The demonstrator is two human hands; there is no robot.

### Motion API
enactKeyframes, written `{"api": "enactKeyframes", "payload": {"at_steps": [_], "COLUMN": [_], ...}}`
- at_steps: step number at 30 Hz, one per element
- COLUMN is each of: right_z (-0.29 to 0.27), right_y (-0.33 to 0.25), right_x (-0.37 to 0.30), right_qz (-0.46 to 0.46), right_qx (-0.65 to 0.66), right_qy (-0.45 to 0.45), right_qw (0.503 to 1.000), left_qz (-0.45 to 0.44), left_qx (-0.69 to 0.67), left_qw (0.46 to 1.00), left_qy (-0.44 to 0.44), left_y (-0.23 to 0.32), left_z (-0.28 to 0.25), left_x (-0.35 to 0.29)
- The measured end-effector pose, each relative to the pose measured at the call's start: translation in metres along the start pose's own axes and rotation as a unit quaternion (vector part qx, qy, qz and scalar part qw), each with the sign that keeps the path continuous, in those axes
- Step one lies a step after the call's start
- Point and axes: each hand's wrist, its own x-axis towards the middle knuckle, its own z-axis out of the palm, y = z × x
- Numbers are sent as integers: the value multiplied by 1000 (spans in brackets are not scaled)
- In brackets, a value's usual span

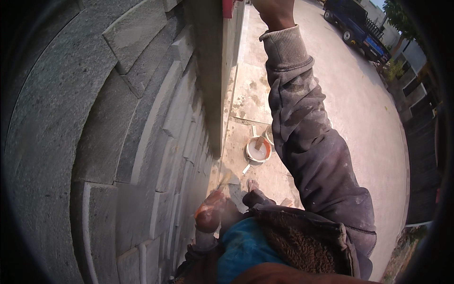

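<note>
Low beside the stone-clad wall [101, 132], my left hand [210, 213] is closed around the yellowish handle of what looks like a trowel [230, 178]. Its grey blade points away from me, and the hand is slightly blurred. My right arm, in a dusty dark sleeve with a grey cuff, reaches up past the wall's edge. Only the wrist and part of my right hand [275, 14] show at the top rim; its fingers are cut off. A red object [228, 8] is against the wall's edge near that hand, and I cannot tell whether they touch.
On the paved ground ahead stands a bucket [258, 160] of whitish liquid with a brown piece in it. A second container [270, 135] is mostly hidden behind my sleeve. My foot [253, 184] is below them. A dark blue pickup truck [362, 26] is parked far right.
</note>
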Motion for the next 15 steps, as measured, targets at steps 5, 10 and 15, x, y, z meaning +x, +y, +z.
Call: {"api": "enactKeyframes", "payload": {"at_steps": [5,10,15], "right_z": [-16,-54,-35], "right_y": [-60,-97,-71], "right_x": [-194,-424,-297], "right_qz": [299,564,373], "right_qx": [22,-28,21], "right_qy": [-66,-154,-64], "right_qw": [952,811,925], "left_qz": [-4,-18,-72], "left_qx": [99,199,127], "left_qw": [995,980,989], "left_qy": [-4,-10,-32], "left_y": [5,0,-21], "left_z": [-8,-5,-34], "left_x": [-6,5,-13]}}
